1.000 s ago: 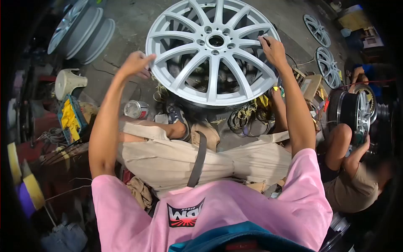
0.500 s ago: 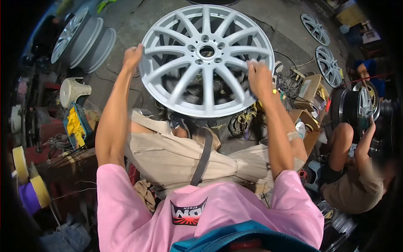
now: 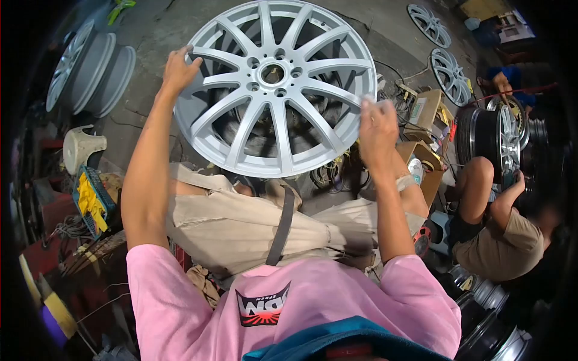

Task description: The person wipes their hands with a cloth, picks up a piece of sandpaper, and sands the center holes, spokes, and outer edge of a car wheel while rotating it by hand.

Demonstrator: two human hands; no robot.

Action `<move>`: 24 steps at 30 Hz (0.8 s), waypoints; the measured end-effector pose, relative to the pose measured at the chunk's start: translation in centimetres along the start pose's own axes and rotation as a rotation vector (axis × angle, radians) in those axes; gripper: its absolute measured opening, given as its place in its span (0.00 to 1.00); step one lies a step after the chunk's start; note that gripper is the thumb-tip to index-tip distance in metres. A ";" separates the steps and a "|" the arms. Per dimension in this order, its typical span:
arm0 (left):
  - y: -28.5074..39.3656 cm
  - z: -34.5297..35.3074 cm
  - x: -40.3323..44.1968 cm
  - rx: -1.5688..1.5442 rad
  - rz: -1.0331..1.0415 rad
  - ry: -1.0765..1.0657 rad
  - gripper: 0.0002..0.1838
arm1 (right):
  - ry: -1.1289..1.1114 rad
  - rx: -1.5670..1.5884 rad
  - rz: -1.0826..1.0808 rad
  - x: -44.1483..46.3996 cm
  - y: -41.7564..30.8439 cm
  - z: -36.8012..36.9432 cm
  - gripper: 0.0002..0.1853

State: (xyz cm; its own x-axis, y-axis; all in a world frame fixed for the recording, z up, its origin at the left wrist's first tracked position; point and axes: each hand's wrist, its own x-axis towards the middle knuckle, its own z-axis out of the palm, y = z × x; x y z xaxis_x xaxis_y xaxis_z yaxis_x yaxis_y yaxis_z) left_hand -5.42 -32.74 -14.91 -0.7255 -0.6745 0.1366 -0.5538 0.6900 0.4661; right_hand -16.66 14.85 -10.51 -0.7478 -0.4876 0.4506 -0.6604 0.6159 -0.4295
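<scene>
A silver multi-spoke alloy wheel (image 3: 278,129) lies face up in front of me, its round centre hole and lug holes showing. At its upper left edge, my left hand (image 3: 179,71) is closed on the outer lip, the thumb apart from the fingers. My right hand (image 3: 378,129) is at the right edge of the wheel with its fingers curled together. Something small and greyish shows at those fingertips, too blurred to name. What supports the wheel underneath is mostly hidden.
More wheels stand at left (image 3: 90,72) and lean at upper right (image 3: 450,77). A white stool (image 3: 83,147), a blue basket (image 3: 99,198) with yellow cloth and a cardboard box (image 3: 424,111) flank me. A person (image 3: 497,243) at right handles another wheel (image 3: 509,141). Cables cross the floor.
The wheel has turned and sits further left in view. My left hand has moved up and left along its lip. My right hand has shifted from over a spoke to the outer edge.
</scene>
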 end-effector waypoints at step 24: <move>8.7 4.4 -2.1 0.146 0.764 0.102 0.14 | -0.137 -0.208 -0.176 6.4 6.2 2.2 0.11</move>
State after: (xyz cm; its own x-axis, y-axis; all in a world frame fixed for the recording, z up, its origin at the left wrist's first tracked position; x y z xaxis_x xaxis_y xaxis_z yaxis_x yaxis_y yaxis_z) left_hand -10.56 -24.16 -15.02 -0.8901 -0.0153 0.4556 0.0302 0.9953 0.0923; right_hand -25.74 14.18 -12.01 -0.6343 -0.6684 0.3884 -0.7634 0.6209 -0.1782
